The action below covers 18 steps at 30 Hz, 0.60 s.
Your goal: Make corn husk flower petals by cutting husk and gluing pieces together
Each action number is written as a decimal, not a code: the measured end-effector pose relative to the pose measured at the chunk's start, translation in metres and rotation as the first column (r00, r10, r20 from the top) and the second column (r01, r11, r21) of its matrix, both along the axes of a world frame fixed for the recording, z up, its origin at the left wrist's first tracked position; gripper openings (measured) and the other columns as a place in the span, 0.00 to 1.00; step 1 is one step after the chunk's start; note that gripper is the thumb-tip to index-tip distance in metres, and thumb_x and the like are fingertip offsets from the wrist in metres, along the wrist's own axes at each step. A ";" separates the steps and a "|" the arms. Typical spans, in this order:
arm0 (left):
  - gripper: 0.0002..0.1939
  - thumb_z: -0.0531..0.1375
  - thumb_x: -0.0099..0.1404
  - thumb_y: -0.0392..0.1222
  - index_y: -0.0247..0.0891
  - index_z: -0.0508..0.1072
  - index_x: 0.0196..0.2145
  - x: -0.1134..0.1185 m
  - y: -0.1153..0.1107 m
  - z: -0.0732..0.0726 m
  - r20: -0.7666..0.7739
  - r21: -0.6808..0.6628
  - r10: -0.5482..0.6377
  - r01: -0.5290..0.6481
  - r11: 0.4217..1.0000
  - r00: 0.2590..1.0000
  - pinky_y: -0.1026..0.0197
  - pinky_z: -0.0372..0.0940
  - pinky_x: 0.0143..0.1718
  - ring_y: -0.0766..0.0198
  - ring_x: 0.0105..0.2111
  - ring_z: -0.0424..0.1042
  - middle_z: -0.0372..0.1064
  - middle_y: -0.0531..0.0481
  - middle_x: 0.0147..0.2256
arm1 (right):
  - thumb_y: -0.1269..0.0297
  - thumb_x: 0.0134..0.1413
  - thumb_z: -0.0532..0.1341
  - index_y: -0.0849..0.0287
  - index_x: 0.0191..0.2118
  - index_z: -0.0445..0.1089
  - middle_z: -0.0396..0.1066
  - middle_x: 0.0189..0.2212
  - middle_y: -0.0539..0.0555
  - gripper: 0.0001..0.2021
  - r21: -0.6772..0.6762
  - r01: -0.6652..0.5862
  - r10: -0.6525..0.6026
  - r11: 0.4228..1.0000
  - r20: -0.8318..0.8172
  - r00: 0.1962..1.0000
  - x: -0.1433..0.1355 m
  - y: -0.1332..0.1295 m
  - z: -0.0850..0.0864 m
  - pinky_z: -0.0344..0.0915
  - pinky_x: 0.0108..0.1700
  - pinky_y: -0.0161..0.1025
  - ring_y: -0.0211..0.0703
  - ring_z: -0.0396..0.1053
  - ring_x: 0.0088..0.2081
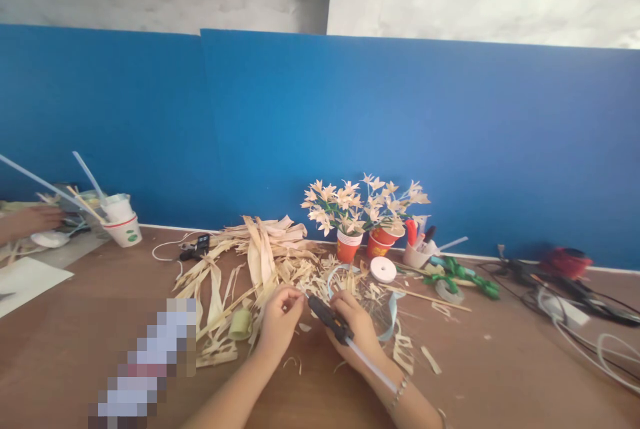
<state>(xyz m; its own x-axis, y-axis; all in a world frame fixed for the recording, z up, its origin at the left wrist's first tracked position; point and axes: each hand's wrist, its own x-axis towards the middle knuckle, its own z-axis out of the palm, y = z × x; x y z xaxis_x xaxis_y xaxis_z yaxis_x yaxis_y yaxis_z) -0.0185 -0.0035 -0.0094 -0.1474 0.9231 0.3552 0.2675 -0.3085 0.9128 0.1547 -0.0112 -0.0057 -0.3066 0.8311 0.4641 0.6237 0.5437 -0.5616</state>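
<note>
My right hand (354, 322) is wrapped round a black hot glue gun (327, 317), with a translucent glue stick (371, 366) sticking out of its back end along my wrist. The gun's nozzle points up and left, close to the fingertips of my left hand (283, 316). Those left fingers are pinched together; whatever they hold is too small to make out. Behind both hands lies a heap of dried corn husks (260, 249) and pale scraps. A green tape roll (241, 324) sits left of my left hand. A light blue ribbon (393, 316) curls beyond my right hand.
Red paper cups (347, 250) hold pale husk flowers (345, 199) by the blue partition (270, 116). A white spool (383, 269), green tape (470, 276) and a thin stick lie to the right, with cables and a power strip (565, 309) farther over. Another person's hand (37, 221) is at far left.
</note>
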 end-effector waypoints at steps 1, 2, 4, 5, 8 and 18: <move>0.08 0.57 0.56 0.43 0.38 0.71 0.23 0.000 0.000 0.000 0.001 0.001 -0.001 0.001 1.000 1.000 0.60 0.65 0.32 0.59 0.33 0.69 0.70 0.48 0.31 | 0.75 0.42 0.55 0.56 0.27 0.61 0.62 0.31 0.51 0.06 0.000 0.005 -0.005 1.000 0.002 1.000 0.000 0.000 0.000 0.61 0.32 0.32 0.39 0.64 0.30; 0.09 0.57 0.56 0.43 0.38 0.71 0.23 0.000 0.000 0.000 0.000 0.004 -0.001 0.001 1.000 1.000 0.60 0.65 0.32 0.59 0.32 0.69 0.69 0.48 0.31 | 0.75 0.42 0.55 0.56 0.27 0.61 0.62 0.31 0.51 0.06 -0.001 0.010 -0.010 1.000 0.004 1.000 0.000 0.000 0.000 0.60 0.32 0.32 0.39 0.64 0.30; 0.09 0.57 0.56 0.43 0.38 0.71 0.23 0.000 0.000 0.000 -0.001 0.012 0.001 -0.001 1.000 1.000 0.60 0.65 0.33 0.60 0.32 0.69 0.69 0.48 0.30 | 0.75 0.43 0.55 0.56 0.26 0.60 0.62 0.31 0.51 0.06 -0.004 0.013 -0.013 1.000 0.006 1.000 0.000 0.000 0.000 0.60 0.32 0.32 0.39 0.64 0.30; 0.09 0.57 0.56 0.43 0.38 0.71 0.23 0.000 0.000 0.000 0.001 0.011 0.001 -0.001 1.000 1.000 0.60 0.65 0.33 0.60 0.32 0.69 0.69 0.48 0.30 | 0.75 0.43 0.56 0.57 0.26 0.60 0.62 0.31 0.52 0.06 -0.005 0.012 -0.012 1.000 0.007 1.000 0.000 0.000 0.000 0.60 0.32 0.32 0.39 0.64 0.30; 0.09 0.56 0.56 0.43 0.38 0.71 0.23 0.000 0.000 -0.001 0.016 -0.004 -0.005 0.005 1.000 1.000 0.60 0.65 0.32 0.60 0.31 0.69 0.69 0.48 0.31 | 0.75 0.42 0.56 0.57 0.26 0.60 0.62 0.31 0.52 0.06 0.001 0.003 -0.003 1.000 0.004 1.000 0.000 0.000 -0.001 0.60 0.32 0.32 0.40 0.64 0.31; 0.08 0.56 0.56 0.42 0.38 0.71 0.23 0.000 -0.001 0.001 0.002 -0.005 -0.005 0.005 1.000 1.000 0.60 0.65 0.32 0.59 0.32 0.69 0.69 0.47 0.31 | 0.76 0.41 0.55 0.57 0.26 0.60 0.62 0.31 0.52 0.06 -0.007 -0.001 0.001 1.000 0.008 1.000 0.001 0.001 -0.001 0.61 0.33 0.32 0.40 0.65 0.31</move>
<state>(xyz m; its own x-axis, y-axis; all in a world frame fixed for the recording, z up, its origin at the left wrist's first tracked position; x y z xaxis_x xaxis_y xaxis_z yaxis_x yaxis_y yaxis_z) -0.0185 -0.0042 -0.0085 -0.1433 0.9255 0.3506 0.2642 -0.3056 0.9148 0.1552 -0.0099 -0.0072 -0.3110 0.8339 0.4559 0.6279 0.5404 -0.5601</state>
